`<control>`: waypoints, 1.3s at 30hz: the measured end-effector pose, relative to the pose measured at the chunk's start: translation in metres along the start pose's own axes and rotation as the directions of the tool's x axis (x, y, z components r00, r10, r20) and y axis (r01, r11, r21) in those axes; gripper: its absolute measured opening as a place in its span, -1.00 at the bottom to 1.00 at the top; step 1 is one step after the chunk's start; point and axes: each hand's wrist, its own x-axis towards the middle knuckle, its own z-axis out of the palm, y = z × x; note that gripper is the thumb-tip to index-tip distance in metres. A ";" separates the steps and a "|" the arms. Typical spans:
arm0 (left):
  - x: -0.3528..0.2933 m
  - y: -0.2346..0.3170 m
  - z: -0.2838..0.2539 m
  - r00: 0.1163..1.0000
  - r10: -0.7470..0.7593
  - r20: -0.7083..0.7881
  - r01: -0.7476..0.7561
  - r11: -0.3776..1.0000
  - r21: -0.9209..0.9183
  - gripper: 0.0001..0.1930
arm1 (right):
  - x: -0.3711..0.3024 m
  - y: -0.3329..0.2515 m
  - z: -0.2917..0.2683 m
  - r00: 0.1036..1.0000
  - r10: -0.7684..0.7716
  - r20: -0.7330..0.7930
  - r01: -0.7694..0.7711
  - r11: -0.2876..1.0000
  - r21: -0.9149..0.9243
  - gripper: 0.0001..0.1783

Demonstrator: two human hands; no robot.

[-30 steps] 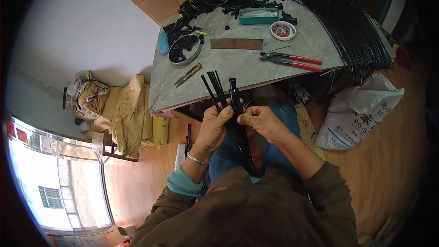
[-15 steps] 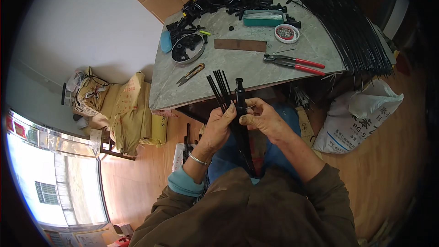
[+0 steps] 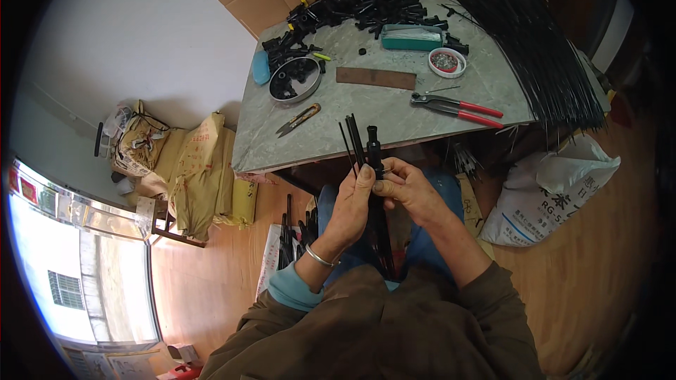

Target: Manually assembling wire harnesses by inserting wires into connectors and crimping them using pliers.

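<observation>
My left hand [image 3: 352, 204] is closed around a bundle of thin black rods [image 3: 355, 142], whose tips poke up past my fingers. A black tubular plastic fitting [image 3: 373, 145] stands upright beside these rods, between my two hands. My right hand [image 3: 414, 193] pinches the fitting's lower end with thumb and fingers. Below my hands the dark lengths of the rods run down between my knees toward my lap. How the rods join the fitting is hidden by my fingers.
On the table [image 3: 282, 151] lie red-handled pincers [image 3: 458, 109], thread snips [image 3: 298, 120], a brown strip [image 3: 375, 77], a round dish [image 3: 310, 93] of black parts, a green box [image 3: 412, 43] and a pile of black fittings [image 3: 352, 10]. Long black rods [image 3: 535, 56] overhang the right edge. A white sack [image 3: 528, 204] stands right.
The table has shifted slightly right and down in the view. My hands are a little lower and closer together, and the rod tips have drawn together and stand more upright.
</observation>
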 end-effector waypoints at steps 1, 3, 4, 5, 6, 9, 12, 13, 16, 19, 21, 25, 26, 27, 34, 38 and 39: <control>0.002 -0.003 0.001 1.000 0.005 -0.001 -0.005 1.000 -0.003 -0.58 | -0.002 0.002 0.002 1.000 0.000 0.002 0.000 1.000 -0.005 -0.56; 0.008 -0.010 0.004 0.993 0.077 -0.091 -0.064 0.989 0.134 -0.55 | -0.004 0.008 0.008 0.943 -0.272 -0.193 0.240 0.955 -0.171 -0.61; 0.007 -0.010 0.006 0.992 0.080 -0.094 -0.067 0.989 0.131 -0.55 | -0.003 0.007 0.005 0.944 -0.271 -0.190 0.239 0.955 -0.175 -0.61; 0.006 -0.010 0.008 0.986 0.114 -0.125 -0.087 0.976 0.202 -0.56 | -0.001 0.005 0.000 0.879 -0.452 -0.154 0.347 0.826 -0.444 -0.65; 0.006 -0.010 0.009 0.977 0.148 -0.152 -0.103 0.957 0.273 -0.57 | 0.000 0.003 -0.004 0.793 -0.605 -0.066 0.413 0.615 -0.672 -0.69; 0.007 -0.017 0.000 0.989 0.083 -0.125 -0.066 0.988 0.139 -0.62 | -0.008 -0.026 0.006 0.954 -0.241 -0.180 0.104 0.825 -0.555 -0.66; 0.006 -0.017 0.010 0.981 0.065 -0.182 -0.048 0.994 0.096 -0.64 | -0.007 -0.026 -0.001 0.970 -0.183 -0.159 0.098 0.895 -0.434 -0.76; 0.006 -0.017 0.010 0.981 0.063 -0.184 -0.046 0.994 0.095 -0.64 | -0.006 -0.027 -0.002 0.971 -0.180 -0.159 0.095 0.896 -0.433 -0.76; 0.005 -0.020 0.011 0.980 0.080 -0.180 -0.065 0.994 0.088 -0.65 | -0.004 -0.027 -0.006 0.988 -0.127 -0.086 0.100 0.959 -0.266 -0.83; 0.004 -0.022 0.012 0.977 0.072 -0.202 -0.058 0.996 0.072 -0.66 | -0.004 -0.026 -0.012 0.995 -0.089 -0.055 0.076 0.977 -0.201 -0.85; 0.004 -0.025 0.010 0.976 0.083 -0.202 -0.074 0.996 0.055 -0.67 | -0.005 -0.023 -0.013 0.996 -0.073 -0.055 0.064 0.986 -0.153 -0.89; 0.006 -0.026 0.009 0.967 0.104 -0.231 -0.087 0.993 0.081 -0.67 | -0.016 -0.019 0.001 0.983 -0.163 -0.084 0.136 0.956 -0.260 -0.90; 0.006 -0.025 0.010 0.967 0.106 -0.232 -0.091 0.993 0.077 -0.66 | -0.021 -0.017 0.000 0.953 -0.265 -0.148 0.171 0.872 -0.459 -0.89; 0.006 -0.024 0.010 0.966 0.109 -0.234 -0.094 0.993 0.074 -0.66 | -0.023 -0.015 -0.002 0.908 -0.376 -0.184 0.179 0.747 -0.640 -0.88; 0.005 -0.022 0.023 0.975 0.142 -0.171 -0.131 0.989 0.072 -0.67 | 0.008 -0.015 -0.031 0.980 -0.182 -0.075 0.143 0.919 -0.367 -0.80; 0.005 -0.030 0.008 0.973 0.117 -0.197 -0.108 0.993 0.056 -0.70 | -0.018 -0.006 -0.023 0.983 -0.141 -0.115 0.078 0.897 -0.435 -0.79; 0.006 -0.030 0.007 0.981 0.127 -0.148 -0.124 0.992 0.028 -0.70 | -0.017 -0.012 -0.027 0.982 -0.149 -0.119 0.081 0.889 -0.450 -0.79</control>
